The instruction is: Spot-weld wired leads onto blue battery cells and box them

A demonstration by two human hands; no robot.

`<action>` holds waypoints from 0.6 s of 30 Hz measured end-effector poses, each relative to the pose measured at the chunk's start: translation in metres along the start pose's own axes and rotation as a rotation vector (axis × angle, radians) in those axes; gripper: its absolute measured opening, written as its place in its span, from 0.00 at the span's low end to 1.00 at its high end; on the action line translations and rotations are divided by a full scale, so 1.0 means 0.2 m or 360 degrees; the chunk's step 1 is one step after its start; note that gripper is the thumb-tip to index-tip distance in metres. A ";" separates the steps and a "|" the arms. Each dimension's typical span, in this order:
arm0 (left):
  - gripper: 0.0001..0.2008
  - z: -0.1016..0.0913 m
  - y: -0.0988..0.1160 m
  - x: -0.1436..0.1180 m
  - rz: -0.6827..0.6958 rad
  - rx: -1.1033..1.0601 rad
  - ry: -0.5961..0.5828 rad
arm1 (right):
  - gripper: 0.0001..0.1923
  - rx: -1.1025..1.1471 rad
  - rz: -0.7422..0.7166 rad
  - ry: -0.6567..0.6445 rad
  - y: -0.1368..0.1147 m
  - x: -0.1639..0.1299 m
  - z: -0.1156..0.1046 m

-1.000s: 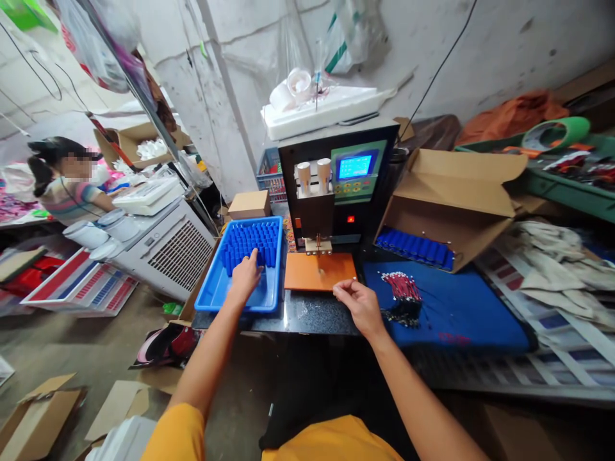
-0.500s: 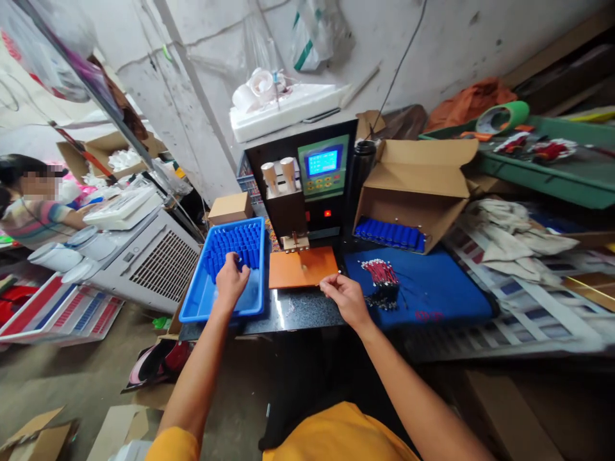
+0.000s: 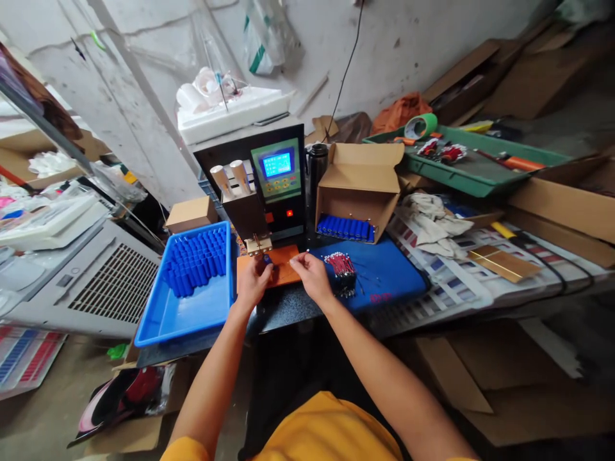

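Observation:
My left hand (image 3: 254, 282) is closed on a blue battery cell (image 3: 268, 259), held over the orange board (image 3: 284, 261) just under the brass-coloured head (image 3: 258, 245) of a spot welder (image 3: 283, 198). Most of the cell is hidden by my fingers. Beside it, at the board's right edge, my right hand (image 3: 310, 274) pinches what looks like a thin wire lead; a small white tip (image 3: 308, 251) shows above the fingers. Close to the right hand, a bundle of red and black wire leads (image 3: 342, 266) lies on a blue mat (image 3: 389, 272).
Left of the board stands a blue tray (image 3: 185, 320) with rows of blue cells (image 3: 196, 259). An open cardboard box (image 3: 360, 182) behind the mat holds a row of blue cells. A green tray (image 3: 500, 179) with tape and tools sits at the back right.
My left hand has moved from the blue tray to under the welder head, bringing a blue cell. My right hand stays by the board's right edge. The view has swung to the right.

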State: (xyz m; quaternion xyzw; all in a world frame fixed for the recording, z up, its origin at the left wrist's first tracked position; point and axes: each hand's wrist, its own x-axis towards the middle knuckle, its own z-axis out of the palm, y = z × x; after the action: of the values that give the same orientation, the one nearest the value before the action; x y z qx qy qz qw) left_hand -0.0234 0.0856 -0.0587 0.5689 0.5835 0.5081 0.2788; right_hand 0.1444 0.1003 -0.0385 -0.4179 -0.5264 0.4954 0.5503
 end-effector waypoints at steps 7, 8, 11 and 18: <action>0.16 0.02 -0.03 -0.03 0.0031 -0.0120 0.0073 | 0.10 0.0072 0.0063 -0.0096 0.02 0.12 0.11; 0.16 0.02 -0.03 -0.03 0.0052 -0.0121 0.0055 | 0.10 0.0086 0.0080 -0.0112 0.03 0.13 0.13; 0.16 0.02 -0.05 -0.03 0.0111 -0.0108 0.0059 | 0.08 0.0112 0.0128 -0.0151 0.05 0.16 0.18; 0.16 0.02 -0.06 -0.03 0.0149 -0.0047 0.0121 | 0.07 -0.0091 0.0066 -0.0172 0.05 0.18 0.22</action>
State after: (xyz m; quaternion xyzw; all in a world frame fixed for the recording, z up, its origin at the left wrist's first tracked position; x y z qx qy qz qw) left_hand -0.0234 0.0835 -0.0729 0.5718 0.5589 0.5503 0.2408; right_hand 0.0976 0.1339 -0.0382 -0.4170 -0.5605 0.5132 0.4986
